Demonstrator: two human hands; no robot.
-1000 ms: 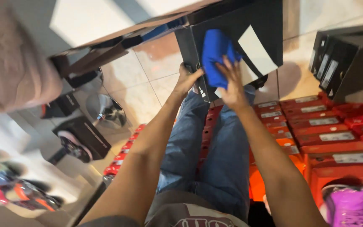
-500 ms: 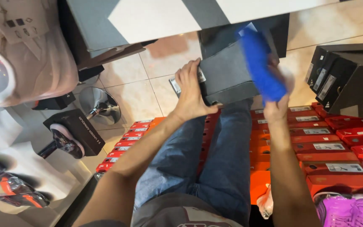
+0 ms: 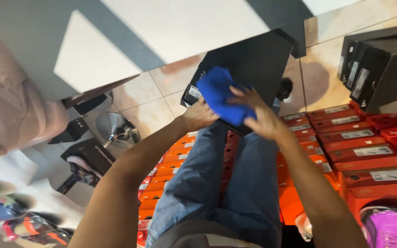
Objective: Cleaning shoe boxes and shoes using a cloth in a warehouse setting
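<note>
A black shoe box (image 3: 253, 64) rests on my lap, tilted away from me. My left hand (image 3: 198, 115) grips its near left corner beside a white label. My right hand (image 3: 258, 117) presses a bright blue cloth (image 3: 221, 94) flat against the box lid, fingers spread over the cloth. Below the box, my legs in blue jeans (image 3: 226, 183) are visible.
Rows of orange and red shoe boxes (image 3: 368, 151) lie stacked right and below my legs. Black boxes (image 3: 373, 69) stand at the upper right. A chrome stool base (image 3: 116, 131) and an open box with a shoe (image 3: 88, 158) sit left on the tiled floor.
My right hand has brought the blue cloth from the box's upper right down to its near left part. The left hand has stayed on the box's corner.
</note>
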